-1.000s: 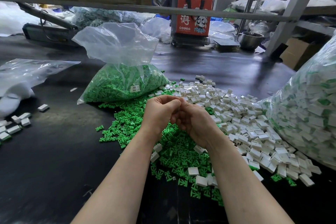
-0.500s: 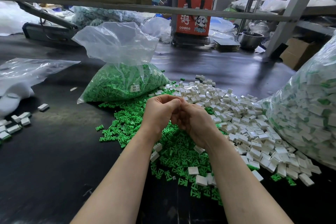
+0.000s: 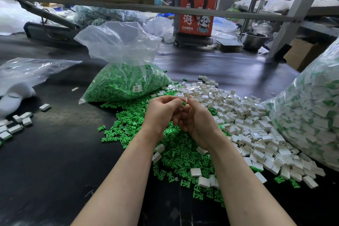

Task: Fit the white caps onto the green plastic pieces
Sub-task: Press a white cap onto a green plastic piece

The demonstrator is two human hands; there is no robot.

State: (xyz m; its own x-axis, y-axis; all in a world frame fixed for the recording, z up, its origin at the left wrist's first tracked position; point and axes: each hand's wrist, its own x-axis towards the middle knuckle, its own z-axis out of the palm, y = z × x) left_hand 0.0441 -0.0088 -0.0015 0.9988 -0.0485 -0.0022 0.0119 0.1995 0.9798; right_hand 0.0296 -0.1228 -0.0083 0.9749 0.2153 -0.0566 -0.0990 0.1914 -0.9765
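My left hand (image 3: 161,113) and my right hand (image 3: 197,123) meet above a loose heap of green plastic pieces (image 3: 176,154) on the black table. A small green piece (image 3: 184,103) shows between the fingertips of both hands. Whether a white cap is in the hands is hidden by the fingers. A wide pile of white caps (image 3: 244,124) lies to the right of the hands. A few white caps (image 3: 196,172) rest on the green heap near my right forearm.
A clear bag of green pieces (image 3: 126,82) stands behind the hands. A big bag of capped pieces (image 3: 311,112) fills the right side. Some white caps (image 3: 16,124) and a plastic bag (image 3: 27,71) lie far left. A person stands behind a red bag (image 3: 196,9).
My fingers have parted a little at the tips, so a green piece now shows between them. Both hands stay in the same spot over the green heap.
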